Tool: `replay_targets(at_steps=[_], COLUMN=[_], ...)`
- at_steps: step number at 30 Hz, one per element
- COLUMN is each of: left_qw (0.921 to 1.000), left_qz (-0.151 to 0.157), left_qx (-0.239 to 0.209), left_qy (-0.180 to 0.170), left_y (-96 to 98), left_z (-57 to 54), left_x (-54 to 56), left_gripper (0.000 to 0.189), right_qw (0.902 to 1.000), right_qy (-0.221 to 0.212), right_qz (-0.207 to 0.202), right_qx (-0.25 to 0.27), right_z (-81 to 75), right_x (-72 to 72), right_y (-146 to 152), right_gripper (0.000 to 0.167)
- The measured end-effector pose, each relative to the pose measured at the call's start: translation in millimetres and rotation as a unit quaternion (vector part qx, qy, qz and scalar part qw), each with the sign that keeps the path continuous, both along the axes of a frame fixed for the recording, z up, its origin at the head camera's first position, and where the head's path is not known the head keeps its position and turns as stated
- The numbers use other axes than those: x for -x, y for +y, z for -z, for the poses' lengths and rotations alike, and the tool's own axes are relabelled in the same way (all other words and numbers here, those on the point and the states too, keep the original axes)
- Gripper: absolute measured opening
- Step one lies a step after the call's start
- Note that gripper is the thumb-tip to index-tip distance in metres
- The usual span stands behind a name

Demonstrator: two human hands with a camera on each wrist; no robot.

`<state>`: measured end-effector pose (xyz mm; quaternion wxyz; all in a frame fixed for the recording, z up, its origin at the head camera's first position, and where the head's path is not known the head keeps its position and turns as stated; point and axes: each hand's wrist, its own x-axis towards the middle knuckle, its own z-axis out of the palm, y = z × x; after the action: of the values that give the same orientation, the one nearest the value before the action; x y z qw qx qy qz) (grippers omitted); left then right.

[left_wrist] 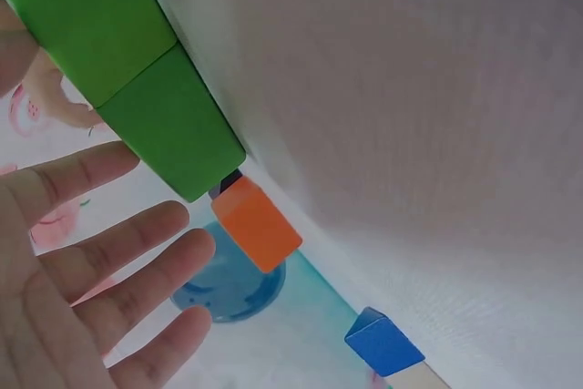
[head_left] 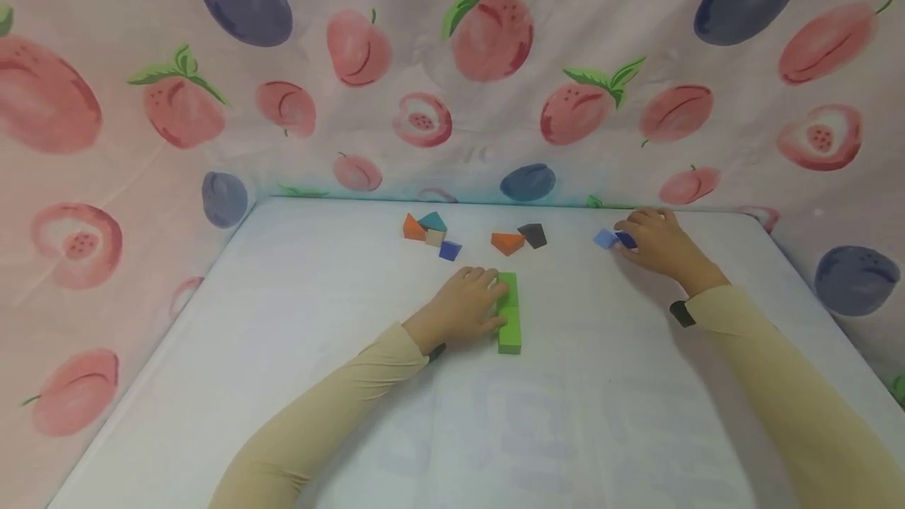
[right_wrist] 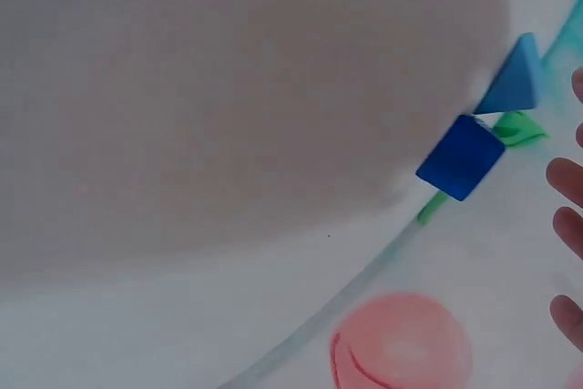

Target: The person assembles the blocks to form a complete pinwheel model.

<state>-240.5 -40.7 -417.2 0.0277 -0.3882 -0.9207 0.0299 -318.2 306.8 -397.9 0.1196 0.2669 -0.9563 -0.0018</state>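
Observation:
Two bright green blocks (head_left: 508, 320) lie end to end on the table. My left hand (head_left: 463, 306) is at their left side, fingertips right at the edge. The left wrist view shows its fingers (left_wrist: 114, 248) spread and fairly straight beside the green blocks (left_wrist: 168, 125). At the table's far right, my right hand (head_left: 661, 242) reaches around a dark blue block (head_left: 626, 239), which sits beside a light blue triangular block (head_left: 605, 238). Seen from the right wrist, its fingers (right_wrist: 569, 230) are loose, with a gap to the dark blue block (right_wrist: 461, 158).
Toward the back are an orange block (head_left: 507, 243) and a black block (head_left: 533, 235). Left of them cluster an orange wedge (head_left: 413, 227), a teal triangle (head_left: 433, 221), a beige block (head_left: 435, 237) and a blue block (head_left: 449, 250). A fruit-print curtain (head_left: 481, 132) borders the white table (head_left: 318, 258).

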Motion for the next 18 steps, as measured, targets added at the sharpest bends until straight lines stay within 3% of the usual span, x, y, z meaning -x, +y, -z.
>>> replay_targets(at_steps=[10,18], left_qw=[1.0000,0.9999], left_qz=[0.001,-0.006], left_qx=[0.000,0.001], left_qy=[-0.003,-0.008], left_y=[-0.8,-0.7], left_z=[-0.2,0.1], left_x=[-1.2,-1.4], left_gripper=[0.047,0.047], right_qw=[0.9945,0.9916], right_qy=[0.043,0.033], right_qz=[-0.053,-0.062], right_qx=[-0.079,-0.109], right_z=[13.3,21.0], right_x=[23.0,34.9], right_y=[0,-4], right_gripper=[0.035,0.032])
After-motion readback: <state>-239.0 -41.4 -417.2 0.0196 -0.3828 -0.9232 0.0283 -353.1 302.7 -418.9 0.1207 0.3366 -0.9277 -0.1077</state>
